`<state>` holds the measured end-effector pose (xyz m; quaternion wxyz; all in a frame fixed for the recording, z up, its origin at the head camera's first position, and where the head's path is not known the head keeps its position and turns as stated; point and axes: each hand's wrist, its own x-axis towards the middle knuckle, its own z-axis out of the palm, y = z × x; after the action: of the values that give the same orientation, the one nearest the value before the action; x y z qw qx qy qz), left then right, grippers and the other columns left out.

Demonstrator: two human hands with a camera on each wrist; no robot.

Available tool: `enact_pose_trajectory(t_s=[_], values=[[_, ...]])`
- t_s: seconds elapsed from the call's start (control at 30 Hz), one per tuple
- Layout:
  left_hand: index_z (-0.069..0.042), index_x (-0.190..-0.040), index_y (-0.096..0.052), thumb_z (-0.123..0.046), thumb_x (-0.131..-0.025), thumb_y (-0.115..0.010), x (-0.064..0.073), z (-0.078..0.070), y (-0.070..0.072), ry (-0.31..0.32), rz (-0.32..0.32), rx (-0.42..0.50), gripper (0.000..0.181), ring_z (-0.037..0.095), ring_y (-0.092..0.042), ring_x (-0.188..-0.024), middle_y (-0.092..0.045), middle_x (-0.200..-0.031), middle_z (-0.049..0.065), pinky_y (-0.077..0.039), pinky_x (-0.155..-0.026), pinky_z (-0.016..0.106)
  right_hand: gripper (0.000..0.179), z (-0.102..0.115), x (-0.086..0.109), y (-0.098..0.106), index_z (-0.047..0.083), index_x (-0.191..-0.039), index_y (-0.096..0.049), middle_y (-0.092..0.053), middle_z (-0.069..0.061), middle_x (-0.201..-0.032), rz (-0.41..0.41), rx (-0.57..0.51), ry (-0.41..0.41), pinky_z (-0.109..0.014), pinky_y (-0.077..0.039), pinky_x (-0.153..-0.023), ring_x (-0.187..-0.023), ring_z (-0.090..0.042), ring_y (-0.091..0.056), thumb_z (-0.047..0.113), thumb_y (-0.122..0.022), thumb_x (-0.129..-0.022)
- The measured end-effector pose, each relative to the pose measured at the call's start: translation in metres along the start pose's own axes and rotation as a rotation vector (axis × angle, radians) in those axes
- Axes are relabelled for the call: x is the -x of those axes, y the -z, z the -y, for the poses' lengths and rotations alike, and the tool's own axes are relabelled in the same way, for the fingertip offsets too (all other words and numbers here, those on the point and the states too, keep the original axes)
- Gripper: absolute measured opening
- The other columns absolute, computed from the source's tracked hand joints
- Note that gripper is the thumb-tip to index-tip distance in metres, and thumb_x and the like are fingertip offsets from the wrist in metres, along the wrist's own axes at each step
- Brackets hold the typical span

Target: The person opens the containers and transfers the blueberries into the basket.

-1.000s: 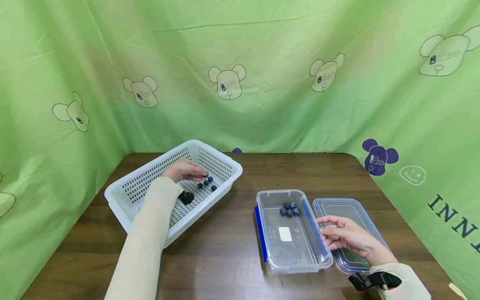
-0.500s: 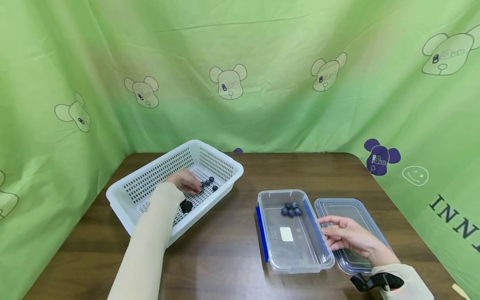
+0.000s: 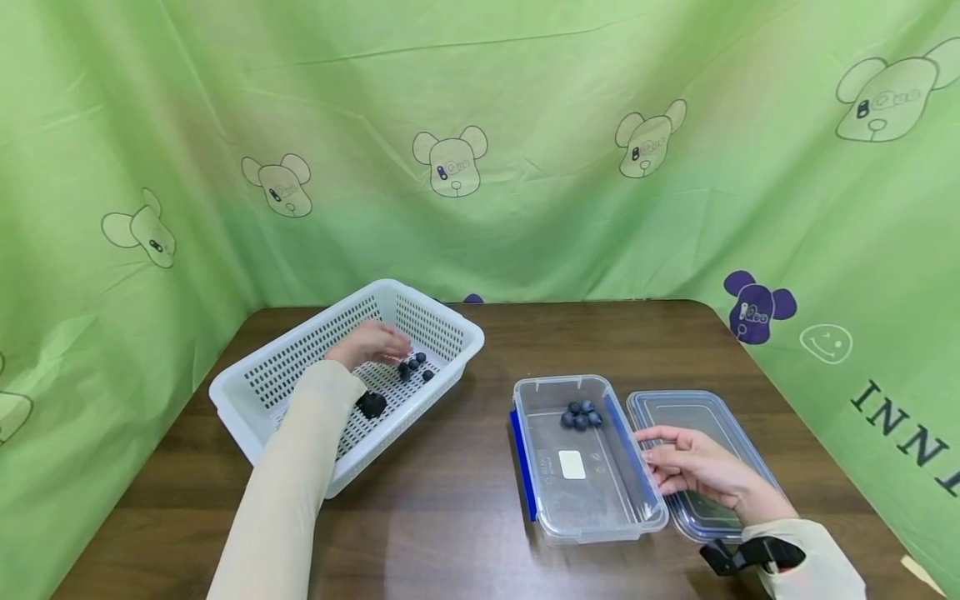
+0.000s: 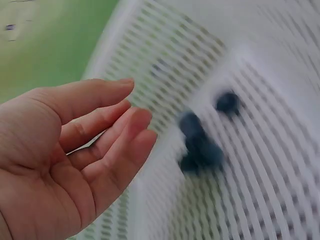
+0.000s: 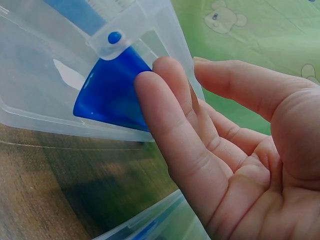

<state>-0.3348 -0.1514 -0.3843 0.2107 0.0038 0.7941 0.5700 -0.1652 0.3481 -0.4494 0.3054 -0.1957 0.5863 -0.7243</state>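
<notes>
My left hand (image 3: 372, 342) hovers inside the white perforated basket (image 3: 262, 433), its fingers loosely bent. Nothing sits between thumb and fingertips in the left wrist view. Just beyond those fingertips, several blueberries (image 4: 205, 152) are bunched on the basket floor, with a single blueberry (image 4: 227, 102) a little apart. On the other side, my right hand (image 3: 697, 468) has its fingertips at the long side of a clear plastic container (image 3: 592, 508), close to a hanging blue latch (image 5: 112, 95). More blueberries (image 3: 581, 416) lie grouped inside this container, toward its far end.
A clear lid (image 3: 686, 404) lies on the wooden table (image 3: 442, 533) right of the container, partly under my right hand. A black wrist device (image 3: 371, 405) sits on my left wrist. Green printed cloth (image 3: 525, 242) hangs behind the table.
My left hand dipped to the basket floor, then rose back with empty fingers. A blueberry that was near its fingertips now rests in the bunch. The right hand stays put.
</notes>
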Motion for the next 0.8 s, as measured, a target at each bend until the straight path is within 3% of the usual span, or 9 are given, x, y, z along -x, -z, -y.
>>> enact_pose_trajectory(t_s=[0.13, 0.27, 0.43, 0.63, 0.8], values=[[0.015, -0.132, -0.052, 0.003, -0.094, -0.064, 0.005, -0.022, -0.003, -0.071, -0.038, 0.087, 0.042, 0.031, -0.064, -0.110, -0.062, -0.126, 0.027, -0.055, -0.097, 0.039, 0.040, 0.001, -0.001, 0.000, 0.018, -0.124, -0.065, -0.072, -0.004, -0.092, 0.001, -0.003, -0.006, -0.025, -0.061, -0.072, -0.081, -0.012, -0.070, -0.006, -0.041, -0.102], [0.015, -0.129, -0.054, 0.005, -0.094, -0.062, 0.008, -0.044, -0.019, -0.130, 0.006, 0.142, 0.038, 0.040, -0.057, -0.120, -0.066, -0.114, 0.021, -0.050, -0.103, 0.046, 0.042, 0.000, -0.001, 0.001, 0.018, -0.124, -0.065, -0.072, -0.005, -0.093, 0.009, -0.011, -0.006, -0.026, -0.061, -0.073, -0.082, -0.012, -0.070, -0.007, -0.040, -0.103], [0.016, -0.125, -0.057, 0.008, -0.093, -0.062, 0.008, -0.065, -0.057, -0.195, 0.137, 0.157, 0.033, 0.040, -0.060, -0.115, -0.069, -0.096, 0.009, -0.053, -0.099, 0.046, 0.040, 0.001, 0.000, 0.000, 0.017, -0.125, -0.065, -0.072, -0.004, -0.093, 0.009, -0.009, -0.003, -0.026, -0.061, -0.073, -0.082, -0.012, -0.070, -0.006, -0.041, -0.103], [0.015, -0.124, -0.058, 0.008, -0.092, -0.064, 0.010, -0.081, -0.110, -0.214, 0.330, 0.084, 0.034, 0.036, -0.066, -0.108, -0.069, -0.110, 0.025, -0.054, -0.097, 0.043, 0.039, 0.003, 0.000, -0.002, 0.017, -0.124, -0.065, -0.073, -0.004, -0.092, -0.003, -0.005, -0.010, -0.026, -0.061, -0.073, -0.081, -0.012, -0.070, -0.005, -0.042, -0.103], [0.013, -0.121, -0.062, 0.005, -0.091, -0.068, 0.010, -0.087, -0.151, -0.190, 0.468, -0.029, 0.032, 0.036, -0.068, -0.105, -0.072, -0.105, 0.021, -0.059, -0.088, 0.035, 0.039, 0.004, 0.000, -0.003, 0.018, -0.124, -0.065, -0.072, -0.005, -0.092, -0.006, -0.004, -0.012, -0.026, -0.061, -0.073, -0.082, -0.012, -0.070, -0.006, -0.042, -0.102]])
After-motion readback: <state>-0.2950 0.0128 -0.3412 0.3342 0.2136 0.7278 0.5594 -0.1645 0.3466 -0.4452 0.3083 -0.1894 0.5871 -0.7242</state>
